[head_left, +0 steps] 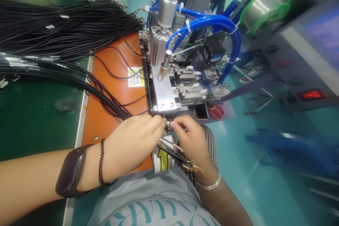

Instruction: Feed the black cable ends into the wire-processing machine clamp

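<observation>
My left hand [137, 137] is closed in a pinch at the front of the machine, on what looks like the end of a black cable; the fingers mostly hide it. Facing it, my right hand [192, 136] pinches thumb to forefinger at the thin wires [171, 121] there, next to a small metal fixture. A bundle of black cables [113, 104] runs beneath my left hand. Its stripped ends [194, 167], with coloured wires fanned out, lie below my right hand. The machine's metal plate and cylinder [164, 91] stand just beyond my fingertips.
Several thin cables cross the orange machine cover [116, 67]. A large heap of black cables [66, 24] lies at the back left. Blue air hoses [209, 21] arch over the machine. Red scissors [217, 112] and a phone [201, 112] lie to the right, below a wire spool [265, 12].
</observation>
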`<state>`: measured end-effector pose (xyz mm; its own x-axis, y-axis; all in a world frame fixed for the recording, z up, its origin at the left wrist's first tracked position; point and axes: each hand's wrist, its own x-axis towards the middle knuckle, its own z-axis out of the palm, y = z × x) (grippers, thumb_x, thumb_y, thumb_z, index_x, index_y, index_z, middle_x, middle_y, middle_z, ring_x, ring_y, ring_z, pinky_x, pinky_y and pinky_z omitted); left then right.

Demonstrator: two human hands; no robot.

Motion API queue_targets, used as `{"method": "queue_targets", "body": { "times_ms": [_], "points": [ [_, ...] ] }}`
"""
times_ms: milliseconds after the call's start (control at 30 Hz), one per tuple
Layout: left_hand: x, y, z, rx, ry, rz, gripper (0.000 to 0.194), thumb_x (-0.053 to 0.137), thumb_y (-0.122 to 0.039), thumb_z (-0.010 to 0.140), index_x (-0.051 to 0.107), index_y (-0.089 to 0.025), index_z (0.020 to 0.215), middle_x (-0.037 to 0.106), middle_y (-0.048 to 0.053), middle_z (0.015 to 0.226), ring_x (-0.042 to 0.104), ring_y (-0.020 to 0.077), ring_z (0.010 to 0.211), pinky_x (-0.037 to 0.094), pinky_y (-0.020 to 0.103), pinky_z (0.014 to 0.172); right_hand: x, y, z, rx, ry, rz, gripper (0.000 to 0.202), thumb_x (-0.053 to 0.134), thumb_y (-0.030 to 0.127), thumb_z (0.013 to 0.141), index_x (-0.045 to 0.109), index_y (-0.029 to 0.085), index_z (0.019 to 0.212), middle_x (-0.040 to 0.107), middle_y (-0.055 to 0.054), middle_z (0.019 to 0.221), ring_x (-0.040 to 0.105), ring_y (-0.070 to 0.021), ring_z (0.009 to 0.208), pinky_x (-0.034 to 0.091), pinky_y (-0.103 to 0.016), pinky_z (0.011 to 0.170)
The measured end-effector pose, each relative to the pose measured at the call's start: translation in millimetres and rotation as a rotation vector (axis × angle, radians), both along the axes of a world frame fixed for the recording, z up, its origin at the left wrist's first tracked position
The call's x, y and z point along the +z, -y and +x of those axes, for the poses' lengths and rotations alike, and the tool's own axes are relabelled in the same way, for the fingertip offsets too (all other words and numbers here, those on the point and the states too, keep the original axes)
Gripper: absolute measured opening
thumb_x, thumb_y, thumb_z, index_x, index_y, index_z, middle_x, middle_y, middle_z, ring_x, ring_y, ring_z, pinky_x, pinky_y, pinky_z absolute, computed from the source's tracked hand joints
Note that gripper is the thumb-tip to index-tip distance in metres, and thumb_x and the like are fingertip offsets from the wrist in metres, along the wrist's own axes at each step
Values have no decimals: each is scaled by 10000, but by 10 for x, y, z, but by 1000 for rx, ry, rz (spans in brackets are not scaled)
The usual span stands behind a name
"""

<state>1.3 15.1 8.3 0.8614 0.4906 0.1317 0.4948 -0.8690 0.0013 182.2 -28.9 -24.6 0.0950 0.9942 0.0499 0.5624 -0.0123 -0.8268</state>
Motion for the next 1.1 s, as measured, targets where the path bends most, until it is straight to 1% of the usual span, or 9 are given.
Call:
{"method": "queue_targets", "body": {
  "times_ms": [100,200,267,367,567,767,833,933,1100],
  "points": [
    [-11,1,-19,-14,7,22,335,434,-24,812,558,-85,1118,602,63,847,611,226,749,530,362,612,-46,4,31,8,-72,-163,192,585,330,870,580,196,732,571,24,710,519,-132,696,392,-248,656],
    [-32,-28,-16,-14,-10,-3,252,452,-34,800,596,-136,978,568,25,753,592,217,665,514,357,546,-66,7,78,55,-193,-283,134,563,316,873,589,202,806,569,25,757,511,-126,709,395,-232,646],
    [-49,-47,-5,-24,-13,-7,211,453,-32,787,598,-143,891,554,22,728,587,220,651,512,361,540,-85,6,102,53,-260,-314,121,539,309,878,584,204,837,569,22,790,509,-124,728,393,-226,645],
    [-72,-59,11,-39,-28,-3,206,454,-23,770,598,-139,861,554,31,733,588,224,662,516,363,562,-131,-2,109,17,-308,-324,124,530,298,869,570,201,803,553,22,782,498,-125,736,381,-224,640],
    [-85,-54,43,-57,-44,21,240,471,-40,750,606,-117,932,554,39,745,581,227,677,512,362,580,-226,-34,82,-6,-362,-315,106,522,232,822,546,195,726,513,30,711,465,-126,697,354,-226,616],
    [-69,-42,61,-42,-60,19,220,484,-64,738,609,-111,913,561,50,755,593,232,702,519,357,600,-321,-53,62,-40,-439,-287,101,551,248,798,547,192,714,503,33,677,451,-122,652,363,-233,612],
    [-75,-33,60,-38,-60,40,232,470,-50,752,610,-107,928,562,51,757,598,228,708,518,347,602,-328,-49,57,-57,-474,-284,72,572,263,793,571,195,768,525,28,714,471,-125,674,380,-236,628],
    [-87,-12,52,-38,-59,68,252,438,-27,786,609,-110,950,560,44,756,597,211,708,520,332,621,-302,-40,55,-86,-507,-245,101,583,277,801,608,202,864,571,12,789,511,-135,734,412,-243,668],
    [-59,33,21,-26,-88,38,237,433,-34,816,607,-132,943,581,54,832,603,213,757,535,334,645,-251,-31,52,-105,-445,-186,92,596,290,816,611,199,817,594,3,798,534,-143,776,422,-244,683]
  ]
}}
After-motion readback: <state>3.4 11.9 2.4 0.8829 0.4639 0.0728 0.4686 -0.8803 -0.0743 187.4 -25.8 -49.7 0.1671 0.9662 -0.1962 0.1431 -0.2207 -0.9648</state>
